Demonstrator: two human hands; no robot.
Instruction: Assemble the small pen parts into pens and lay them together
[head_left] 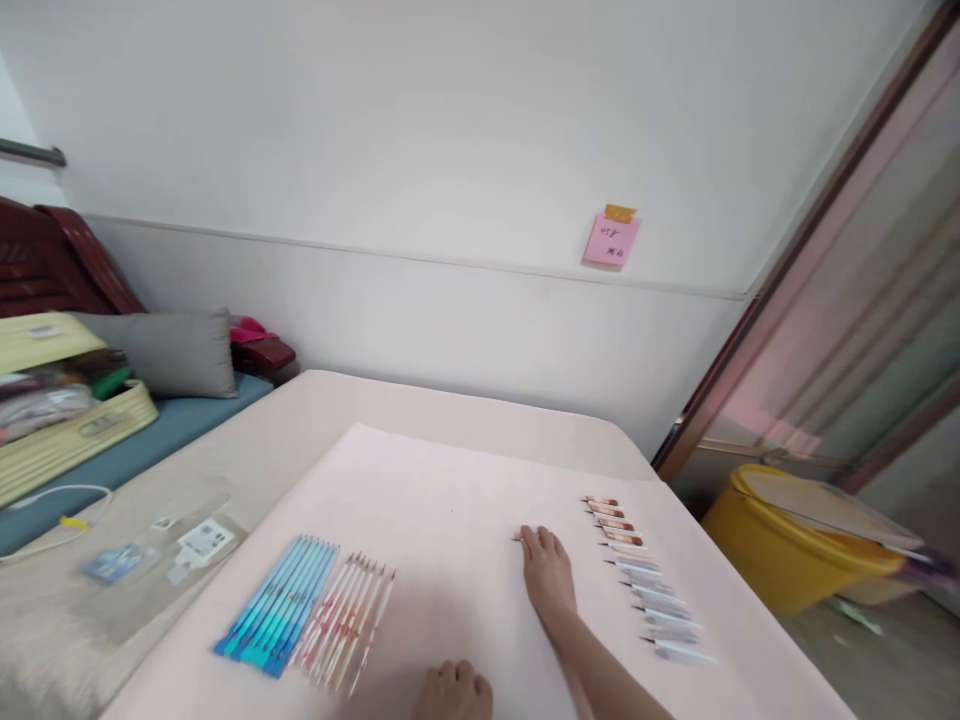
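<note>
My right hand (547,568) reaches over the pale sheet, fingers pressed down around a pen (517,539). Only the pen's thin dark tip sticks out at the left of the fingers; its body is hidden. Near the front edge of the view rests my left hand (454,692), fingers curled, with nothing seen in it. To the right lies a column of pens (637,580) with dark tips, brown-bodied at the far end and pale nearer me. On the left, blue pencils (277,605) lie side by side, beside a group of white patterned pencils (346,620).
Clear plastic packaging (180,560) lies left of the sheet (450,480). Beyond it are a yellow box (90,440) and a grey cushion (180,350). A yellow bin (795,545) stands at the right. A pink note (611,240) is taped to the wall.
</note>
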